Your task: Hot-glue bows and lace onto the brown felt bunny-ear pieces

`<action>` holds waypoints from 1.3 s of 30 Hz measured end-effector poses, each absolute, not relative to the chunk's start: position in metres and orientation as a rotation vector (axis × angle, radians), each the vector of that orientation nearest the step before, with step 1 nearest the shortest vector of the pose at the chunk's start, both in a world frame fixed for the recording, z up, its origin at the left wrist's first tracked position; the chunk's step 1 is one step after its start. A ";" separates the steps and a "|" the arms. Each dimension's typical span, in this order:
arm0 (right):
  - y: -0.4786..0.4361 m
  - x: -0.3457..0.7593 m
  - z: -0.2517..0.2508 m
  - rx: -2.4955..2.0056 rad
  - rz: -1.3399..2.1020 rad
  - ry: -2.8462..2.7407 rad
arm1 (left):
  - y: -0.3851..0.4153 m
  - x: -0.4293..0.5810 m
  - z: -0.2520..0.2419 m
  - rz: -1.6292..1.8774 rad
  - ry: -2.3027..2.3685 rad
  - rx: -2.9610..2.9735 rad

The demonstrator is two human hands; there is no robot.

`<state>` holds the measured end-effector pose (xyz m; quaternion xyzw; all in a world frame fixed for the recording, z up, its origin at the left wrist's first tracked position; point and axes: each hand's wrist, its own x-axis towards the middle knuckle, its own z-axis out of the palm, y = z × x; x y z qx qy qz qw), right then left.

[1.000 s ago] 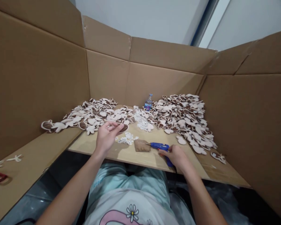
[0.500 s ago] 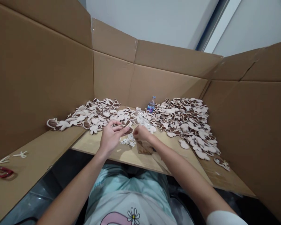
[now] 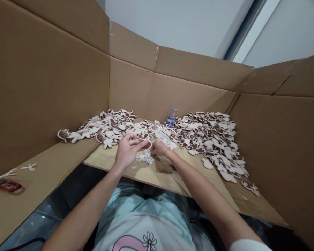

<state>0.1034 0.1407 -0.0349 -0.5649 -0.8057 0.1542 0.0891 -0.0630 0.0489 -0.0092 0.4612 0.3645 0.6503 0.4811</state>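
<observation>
My left hand holds a brown felt piece with a pale edge and a thin cream cord, pinched between thumb and fingers above the board. My right hand is close beside it on the right, its fingers pressed together. Whatever those fingertips hold, if anything, is too small to make out. Below and between both hands lies a little heap of small white pieces with dark marks. Under my right wrist rests a flat brown piece.
Piles of similar felt pieces lie at the left and right. A water bottle and clear plastic bag are behind my hands. Cardboard walls surround the board. A red tool lies far left.
The whole view has shifted slightly, moving the scene right and a little down. The left hand still holds the felt piece, and the right hand stays pinched beside it.
</observation>
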 end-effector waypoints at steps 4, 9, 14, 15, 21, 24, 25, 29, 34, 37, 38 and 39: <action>0.143 0.104 -0.036 -1.744 0.569 -2.451 | 0.049 -0.063 -0.009 1.581 0.877 1.121; 0.145 0.107 -0.037 -1.703 0.650 -2.460 | 0.049 -0.063 -0.009 1.572 0.839 1.097; 0.149 0.116 -0.037 -1.583 0.740 -2.411 | 0.050 -0.063 -0.009 1.564 0.847 1.100; 0.149 0.118 -0.037 -1.551 0.754 -2.390 | 0.050 -0.063 -0.010 1.564 0.852 1.103; 0.145 0.125 -0.036 -1.319 0.816 -2.180 | 0.050 -0.063 -0.009 1.559 0.833 1.084; 0.130 0.128 -0.030 -1.180 0.804 -2.012 | 0.048 -0.063 -0.007 1.557 0.825 1.090; 0.123 0.129 -0.027 -1.139 0.786 -1.946 | 0.047 -0.063 -0.007 1.554 0.823 1.095; 0.082 0.138 -0.014 -1.010 0.672 -1.715 | 0.038 -0.061 -0.003 1.553 0.797 1.122; 0.023 0.144 -0.004 -0.869 0.536 -1.576 | 0.022 -0.054 0.003 1.602 0.785 1.216; -0.005 0.134 -0.006 -0.777 0.509 -1.572 | 0.012 -0.050 0.006 1.646 0.823 1.348; -0.012 0.129 -0.008 -0.764 0.504 -1.576 | 0.009 -0.048 0.007 1.658 0.834 1.403; -0.017 0.124 -0.010 -0.756 0.491 -1.560 | 0.007 -0.047 0.008 1.664 0.839 1.453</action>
